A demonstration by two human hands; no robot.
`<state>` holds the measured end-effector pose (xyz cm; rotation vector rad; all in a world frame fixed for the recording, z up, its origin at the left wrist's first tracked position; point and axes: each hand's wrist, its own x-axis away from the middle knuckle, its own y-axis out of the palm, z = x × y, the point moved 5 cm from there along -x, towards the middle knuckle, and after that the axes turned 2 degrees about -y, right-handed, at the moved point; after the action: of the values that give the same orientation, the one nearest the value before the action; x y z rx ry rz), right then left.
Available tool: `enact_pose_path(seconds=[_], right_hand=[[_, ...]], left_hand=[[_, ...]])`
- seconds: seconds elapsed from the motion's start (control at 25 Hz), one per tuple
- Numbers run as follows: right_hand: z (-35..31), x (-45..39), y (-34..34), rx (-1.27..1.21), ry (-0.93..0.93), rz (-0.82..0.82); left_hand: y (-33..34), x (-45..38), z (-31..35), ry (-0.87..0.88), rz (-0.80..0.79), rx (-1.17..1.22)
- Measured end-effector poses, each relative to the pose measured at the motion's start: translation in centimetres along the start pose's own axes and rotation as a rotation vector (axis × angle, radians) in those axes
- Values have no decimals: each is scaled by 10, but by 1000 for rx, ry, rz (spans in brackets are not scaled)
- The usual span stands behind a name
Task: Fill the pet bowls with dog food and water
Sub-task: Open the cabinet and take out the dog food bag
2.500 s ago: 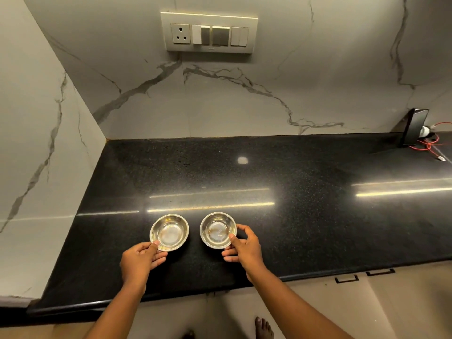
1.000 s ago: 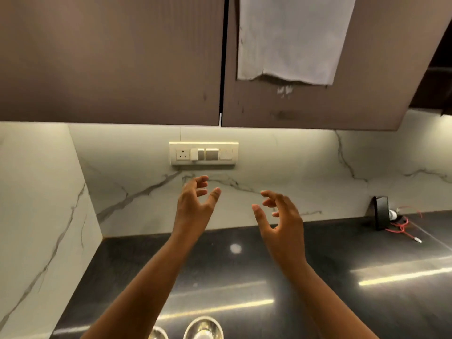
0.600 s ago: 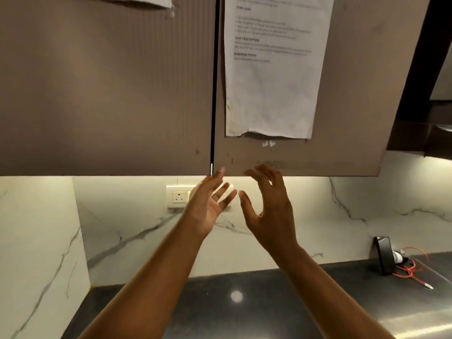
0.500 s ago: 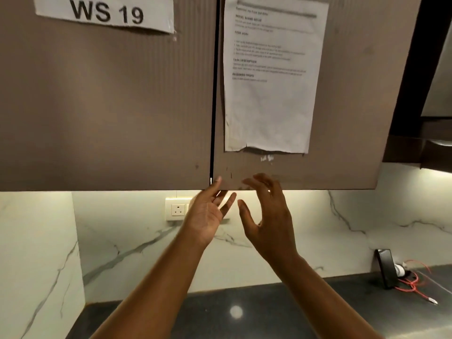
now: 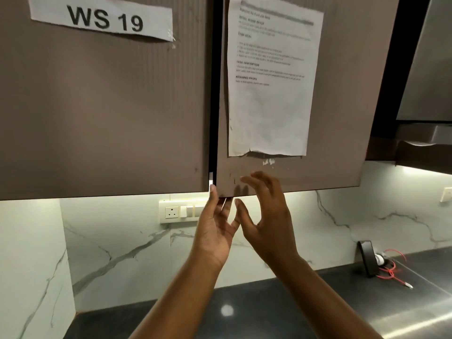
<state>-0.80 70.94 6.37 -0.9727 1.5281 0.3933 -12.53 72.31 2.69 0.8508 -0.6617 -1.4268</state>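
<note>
Wall: white marble, grey veins (image 5: 122,253) | brown upper cabinets (image 5: 102,113), lit beneath | dark glossy countertop (image 5: 256,314) | switch panel (image 5: 179,211)

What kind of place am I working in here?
Likely a kitchen set up as a numbered workstation: wall cabinets over a dark countertop, a marble-look backsplash, a "WS 19" label and a taped instruction sheet.

Matt ribbed cabinet door (image 5: 97,113), marble wall (image 5: 122,253)

Both arms raised toward frame centre
Left hand (image 5: 215,231) stretches upward with straight fingers — right hand (image 5: 266,216) beside it, fingers spread, loosely bent.
</note>
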Motion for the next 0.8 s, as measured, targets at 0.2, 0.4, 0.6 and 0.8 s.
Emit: enact_pose_path(seconds=[0.2, 0.4, 0.6, 0.8], right_hand=[[-24, 3, -16, 1, 18, 58], [-46, 12, -57, -39, 42, 159], [-51, 34, -105, -29, 44, 181], [-39, 68, -185, -113, -6, 203]], left_hand=[[3, 42, -13, -49, -28, 73], [20, 92, -31, 35, -45, -30], [39, 139, -62, 103, -36, -201], [87, 194, -113, 220, -58, -265]])
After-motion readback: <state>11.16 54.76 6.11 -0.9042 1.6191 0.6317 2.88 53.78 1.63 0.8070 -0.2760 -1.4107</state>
